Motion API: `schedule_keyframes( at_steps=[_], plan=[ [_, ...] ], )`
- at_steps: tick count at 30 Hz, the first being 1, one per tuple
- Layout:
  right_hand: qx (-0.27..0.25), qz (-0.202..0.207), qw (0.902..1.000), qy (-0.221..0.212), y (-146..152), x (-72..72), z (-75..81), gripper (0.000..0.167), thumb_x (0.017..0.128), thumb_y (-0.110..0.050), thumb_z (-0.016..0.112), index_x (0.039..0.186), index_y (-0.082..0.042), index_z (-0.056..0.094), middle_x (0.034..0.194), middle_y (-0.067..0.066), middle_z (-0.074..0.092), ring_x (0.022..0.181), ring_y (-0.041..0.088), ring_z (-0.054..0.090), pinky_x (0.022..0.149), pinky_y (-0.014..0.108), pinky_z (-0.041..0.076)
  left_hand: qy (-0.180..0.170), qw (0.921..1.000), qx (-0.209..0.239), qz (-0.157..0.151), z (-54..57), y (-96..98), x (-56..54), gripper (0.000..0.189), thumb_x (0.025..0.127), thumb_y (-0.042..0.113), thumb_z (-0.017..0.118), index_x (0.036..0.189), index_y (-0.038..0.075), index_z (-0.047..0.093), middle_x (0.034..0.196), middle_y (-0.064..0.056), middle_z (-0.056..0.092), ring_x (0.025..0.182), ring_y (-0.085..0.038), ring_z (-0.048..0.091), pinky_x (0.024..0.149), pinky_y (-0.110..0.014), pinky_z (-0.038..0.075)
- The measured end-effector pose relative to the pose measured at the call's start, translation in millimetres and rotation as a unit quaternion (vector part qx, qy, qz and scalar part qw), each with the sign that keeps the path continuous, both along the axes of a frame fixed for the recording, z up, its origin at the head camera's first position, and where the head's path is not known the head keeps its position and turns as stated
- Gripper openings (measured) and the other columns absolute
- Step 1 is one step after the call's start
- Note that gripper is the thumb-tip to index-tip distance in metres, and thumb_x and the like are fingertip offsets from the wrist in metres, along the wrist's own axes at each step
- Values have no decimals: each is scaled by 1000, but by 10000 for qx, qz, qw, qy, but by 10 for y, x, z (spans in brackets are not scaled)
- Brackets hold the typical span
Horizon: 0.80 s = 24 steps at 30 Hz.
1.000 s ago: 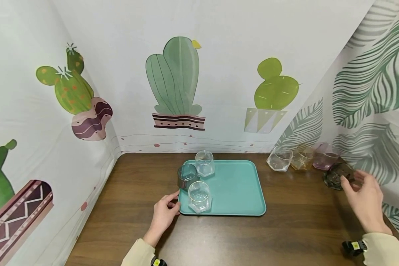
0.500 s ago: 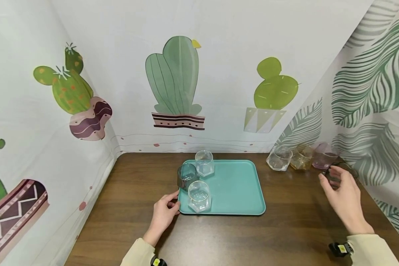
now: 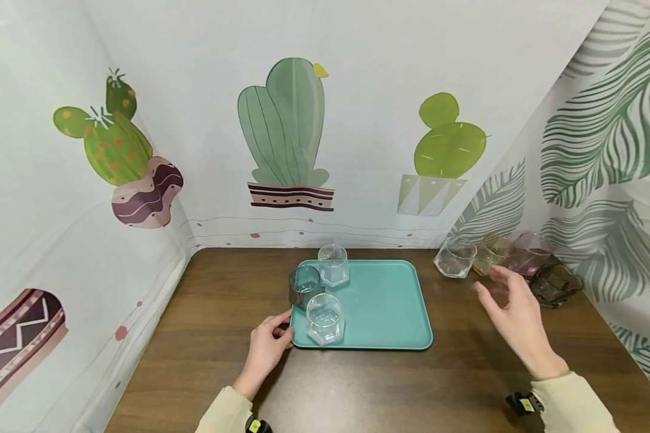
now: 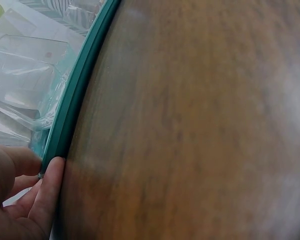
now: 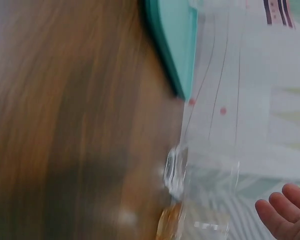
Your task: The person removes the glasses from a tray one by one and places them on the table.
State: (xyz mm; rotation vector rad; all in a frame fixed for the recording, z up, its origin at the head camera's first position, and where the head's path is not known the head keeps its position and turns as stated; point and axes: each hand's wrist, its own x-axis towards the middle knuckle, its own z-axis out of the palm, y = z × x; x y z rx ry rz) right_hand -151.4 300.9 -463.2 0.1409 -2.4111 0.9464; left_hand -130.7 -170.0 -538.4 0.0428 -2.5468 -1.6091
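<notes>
A teal tray [image 3: 381, 307] lies on the wooden table. At its front left corner my left hand [image 3: 268, 346] pinches the rim, and the left wrist view shows the fingertips [image 4: 52, 167] against that edge. On the tray's left side stand a clear glass [image 3: 334, 267] at the back, a blue-grey glass [image 3: 303, 279] and a clear glass [image 3: 325, 325] in front. My right hand [image 3: 520, 322] is in the air with nothing in it, fingers apart. Nearest it are an amber glass [image 3: 489, 251], partly hidden behind the fingers, and a clear glass [image 3: 455, 258].
A purple glass [image 3: 529, 252] and a dark grey glass [image 3: 555, 284] stand at the back right, in line with the amber one. White cloth with cactus and leaf prints [image 3: 368, 120] hangs around the table's back and sides.
My right hand has moved left, from beside the dark grey glass past it to in front of the amber glass. The left hand, tray and glasses have stayed in place.
</notes>
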Motion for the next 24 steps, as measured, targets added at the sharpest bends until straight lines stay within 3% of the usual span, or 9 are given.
schedule_keyframes(
  at_steps=[2, 6, 9, 16, 24],
  plan=[
    [37, 121, 9999, 19, -90, -5, 1, 51, 94, -11, 76, 139, 3, 56, 125, 22, 63, 101, -14, 47, 85, -2, 38, -8, 10000, 17, 1, -5, 0, 1, 41, 89, -8, 72, 130, -1, 71, 108, -15, 72, 76, -13, 67, 58, -19, 62],
    [81, 374, 9992, 96, -273, -24, 3, 50, 94, -9, 76, 138, 4, 55, 125, 21, 63, 103, 15, 60, 91, -1, 36, -4, 10000, 29, -7, -10, -1, 3, 41, 89, -8, 72, 130, -1, 71, 108, -15, 72, 76, -13, 67, 58, -20, 62],
    [106, 621, 9978, 210, -401, -50, 0, 50, 93, -6, 76, 137, 6, 55, 125, 21, 63, 103, 31, 61, 93, -1, 36, 5, 10000, 35, -10, -9, -2, 1, 41, 89, -8, 71, 130, -1, 71, 107, -16, 71, 76, -13, 66, 58, -20, 63],
    [143, 1074, 9937, 300, -682, -96, -19, 50, 90, -3, 78, 135, 3, 57, 125, 17, 64, 104, 30, 64, 91, 9, 47, -2, 10000, 50, -36, 0, -1, -5, 41, 90, -8, 71, 131, -1, 71, 108, -16, 71, 77, -14, 67, 59, -20, 63],
    [246, 1469, 9888, 136, -994, -88, -64, 52, 90, -9, 80, 136, -2, 57, 127, 16, 64, 111, 28, 64, 88, 39, 57, -38, 10000, 18, -34, 9, 0, 1, 41, 90, -8, 71, 131, -1, 71, 108, -16, 71, 77, -15, 67, 59, -19, 62]
  ],
)
